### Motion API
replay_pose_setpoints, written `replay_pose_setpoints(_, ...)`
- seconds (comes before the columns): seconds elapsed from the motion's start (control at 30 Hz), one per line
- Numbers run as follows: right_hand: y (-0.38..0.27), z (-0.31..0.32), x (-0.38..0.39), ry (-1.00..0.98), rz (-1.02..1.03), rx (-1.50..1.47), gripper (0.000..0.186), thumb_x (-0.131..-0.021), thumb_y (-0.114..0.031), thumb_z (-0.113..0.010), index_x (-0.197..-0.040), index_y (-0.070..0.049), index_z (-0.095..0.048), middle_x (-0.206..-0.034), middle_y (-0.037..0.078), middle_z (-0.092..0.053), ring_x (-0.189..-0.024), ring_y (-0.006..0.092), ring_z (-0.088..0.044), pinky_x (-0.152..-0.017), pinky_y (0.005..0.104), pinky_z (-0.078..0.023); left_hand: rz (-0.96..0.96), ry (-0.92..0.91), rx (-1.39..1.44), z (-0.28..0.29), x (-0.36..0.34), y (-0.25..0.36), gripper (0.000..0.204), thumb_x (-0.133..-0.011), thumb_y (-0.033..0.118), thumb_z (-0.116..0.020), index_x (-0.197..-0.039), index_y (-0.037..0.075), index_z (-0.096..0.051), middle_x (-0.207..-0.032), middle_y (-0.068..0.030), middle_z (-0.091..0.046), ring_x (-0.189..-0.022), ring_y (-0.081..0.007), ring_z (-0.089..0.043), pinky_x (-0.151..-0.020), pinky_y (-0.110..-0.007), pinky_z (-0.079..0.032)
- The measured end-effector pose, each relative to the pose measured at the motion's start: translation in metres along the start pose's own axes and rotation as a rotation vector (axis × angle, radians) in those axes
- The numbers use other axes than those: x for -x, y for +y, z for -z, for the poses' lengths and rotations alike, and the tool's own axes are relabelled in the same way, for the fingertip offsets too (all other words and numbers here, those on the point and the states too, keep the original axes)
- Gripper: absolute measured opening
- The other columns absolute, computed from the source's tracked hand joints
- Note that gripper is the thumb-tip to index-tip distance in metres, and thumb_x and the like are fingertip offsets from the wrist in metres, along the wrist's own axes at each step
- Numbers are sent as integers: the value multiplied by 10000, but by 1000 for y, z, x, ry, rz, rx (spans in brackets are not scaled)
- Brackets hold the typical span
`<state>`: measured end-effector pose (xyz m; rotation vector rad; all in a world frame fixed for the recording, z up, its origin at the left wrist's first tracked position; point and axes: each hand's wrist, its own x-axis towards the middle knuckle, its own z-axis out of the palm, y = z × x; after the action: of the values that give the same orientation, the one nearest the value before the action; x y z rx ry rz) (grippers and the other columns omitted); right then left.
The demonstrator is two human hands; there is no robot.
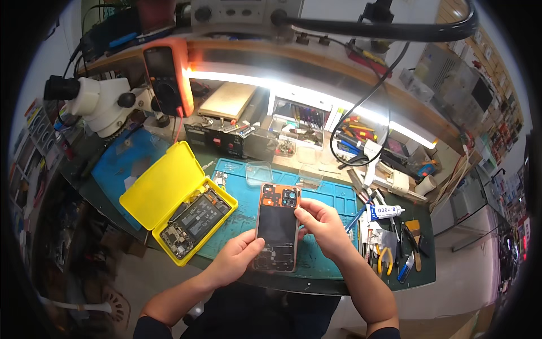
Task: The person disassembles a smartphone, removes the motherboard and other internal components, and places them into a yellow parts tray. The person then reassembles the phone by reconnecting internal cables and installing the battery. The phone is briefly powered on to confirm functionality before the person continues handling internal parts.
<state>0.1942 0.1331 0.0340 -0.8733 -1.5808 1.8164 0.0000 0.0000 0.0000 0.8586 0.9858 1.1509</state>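
Note:
Both my hands hold a phone [276, 229] upright over the teal repair mat [231, 178], its camera cluster at the top, with orange and dark internal parts showing. My left hand [236, 257] is closed on its lower left side, thumb on the edge. My right hand [320, 229] grips the upper right edge, thumb near the cameras, other fingers partly behind it. To the left, an open yellow plastic case [158, 198] holds a disassembled phone [195, 223] with battery and circuit board exposed.
A white microscope [99, 104] and orange multimeter [169, 76] stand at back left, near a black power unit [212, 141]. Small clear containers [258, 171] sit behind the phone. A glue tube [384, 212], yellow pliers [385, 260] and other tools lie at right. A black cable loop hangs overhead.

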Motion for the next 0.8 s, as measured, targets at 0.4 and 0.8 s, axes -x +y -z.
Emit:
replay_pose_setpoints(0.4, 3, 7, -10, 204, 148, 60, 356, -965, -179, -658, -1279, -18, -612, -1089, 76, -685, -935, 144, -654, -711, 273, -551, 29, -151, 73, 3, -23, 23, 513, -1034, 53, -475, -1506, -8, -283, -1282, -153, -601, -1135, -203, -626, -916, -394, -594)
replay_pose_setpoints(0.8, -6, -6, 13, 98, 392, 1078, 317, -802, -203, -788, -1034, -84, -608, -972, 75, -594, -894, 295, -639, -723, 391, -523, -142, 40, 10, -8, -19, 10, 475, -1022, -27, -435, -1473, -11, -287, -1293, -170, -594, -1188, -219, -603, -981, -391, -561)
